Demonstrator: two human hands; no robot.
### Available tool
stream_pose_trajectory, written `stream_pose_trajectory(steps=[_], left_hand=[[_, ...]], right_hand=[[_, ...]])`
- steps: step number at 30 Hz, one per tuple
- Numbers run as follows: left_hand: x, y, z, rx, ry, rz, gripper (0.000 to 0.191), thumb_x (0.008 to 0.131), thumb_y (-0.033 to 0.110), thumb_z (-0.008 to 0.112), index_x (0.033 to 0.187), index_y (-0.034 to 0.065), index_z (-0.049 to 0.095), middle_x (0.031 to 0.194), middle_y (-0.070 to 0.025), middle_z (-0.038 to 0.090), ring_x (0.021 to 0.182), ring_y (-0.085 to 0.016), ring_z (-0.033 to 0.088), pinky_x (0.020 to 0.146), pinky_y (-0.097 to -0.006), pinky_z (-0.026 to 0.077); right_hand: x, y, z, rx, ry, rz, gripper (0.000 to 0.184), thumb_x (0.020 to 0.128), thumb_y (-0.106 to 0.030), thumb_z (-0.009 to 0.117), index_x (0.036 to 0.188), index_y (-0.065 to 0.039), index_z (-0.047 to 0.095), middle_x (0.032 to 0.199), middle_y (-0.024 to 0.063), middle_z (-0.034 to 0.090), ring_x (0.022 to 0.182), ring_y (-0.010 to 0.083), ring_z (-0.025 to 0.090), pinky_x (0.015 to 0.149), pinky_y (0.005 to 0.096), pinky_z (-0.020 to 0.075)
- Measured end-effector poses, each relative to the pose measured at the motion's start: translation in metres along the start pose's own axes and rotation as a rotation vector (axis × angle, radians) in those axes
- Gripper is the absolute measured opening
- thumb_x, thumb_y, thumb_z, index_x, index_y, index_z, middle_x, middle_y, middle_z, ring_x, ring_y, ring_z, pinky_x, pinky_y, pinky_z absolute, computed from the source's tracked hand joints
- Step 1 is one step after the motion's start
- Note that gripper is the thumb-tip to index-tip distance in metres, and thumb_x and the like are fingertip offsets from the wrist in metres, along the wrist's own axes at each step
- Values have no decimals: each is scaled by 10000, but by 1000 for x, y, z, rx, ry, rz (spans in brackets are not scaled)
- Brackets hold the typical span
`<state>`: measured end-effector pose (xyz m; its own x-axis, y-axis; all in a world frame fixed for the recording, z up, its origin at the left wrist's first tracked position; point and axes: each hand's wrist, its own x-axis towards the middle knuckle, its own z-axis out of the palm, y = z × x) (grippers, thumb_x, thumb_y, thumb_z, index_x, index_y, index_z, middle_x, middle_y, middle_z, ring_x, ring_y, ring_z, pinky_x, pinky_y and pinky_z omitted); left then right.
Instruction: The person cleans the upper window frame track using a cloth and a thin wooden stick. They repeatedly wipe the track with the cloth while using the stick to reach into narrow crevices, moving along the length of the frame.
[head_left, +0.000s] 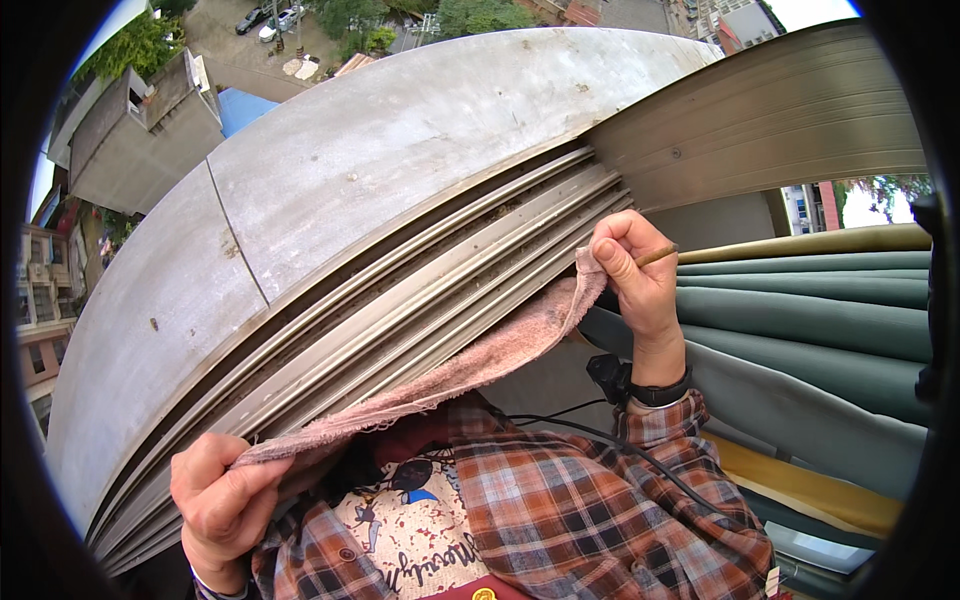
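A frayed pink cloth (510, 345) hangs stretched between both hands, in front of the chest and beside the window track. My left hand (217, 495) grips its one end at the lower left. At the right, my right hand (637, 270) pinches the other end between thumb and fingers and also holds a thin brown stick (657, 256), which pokes out to the right. Dirt lies in the grooves of the metal sliding-window track (420, 277), which runs diagonally beyond the cloth.
Outside the track curves a pale grey ledge (360, 135), with a drop to parked cars and buildings beyond. A metal window frame (765, 112) stands at the upper right. Green curtains (810, 307) hang at the right. A black cable (600, 431) crosses the plaid shirt.
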<state>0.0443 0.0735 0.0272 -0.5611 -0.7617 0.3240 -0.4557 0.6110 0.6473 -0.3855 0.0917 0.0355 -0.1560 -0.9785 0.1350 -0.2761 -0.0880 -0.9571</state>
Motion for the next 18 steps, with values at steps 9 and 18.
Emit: stream_pose_trajectory(steps=[9,18], left_hand=[[-16,11,-9,166,65,-119,235,548,37,765,750,141,705,718,-43,581,617,-210,533,581,-326,358],[-39,12,-34,215,-7,-134,204,581,26,698,770,76,640,746,-82,552,662,-238,502,619,-340,360]], right_hand=[[-14,11,22,33,130,-144,211,999,-200,674,937,-8,613,777,-14,597,643,34,445,582,183,374],[-25,-6,37,-42,122,-182,206,977,-192,702,937,-10,613,799,29,642,656,63,523,587,201,424]])
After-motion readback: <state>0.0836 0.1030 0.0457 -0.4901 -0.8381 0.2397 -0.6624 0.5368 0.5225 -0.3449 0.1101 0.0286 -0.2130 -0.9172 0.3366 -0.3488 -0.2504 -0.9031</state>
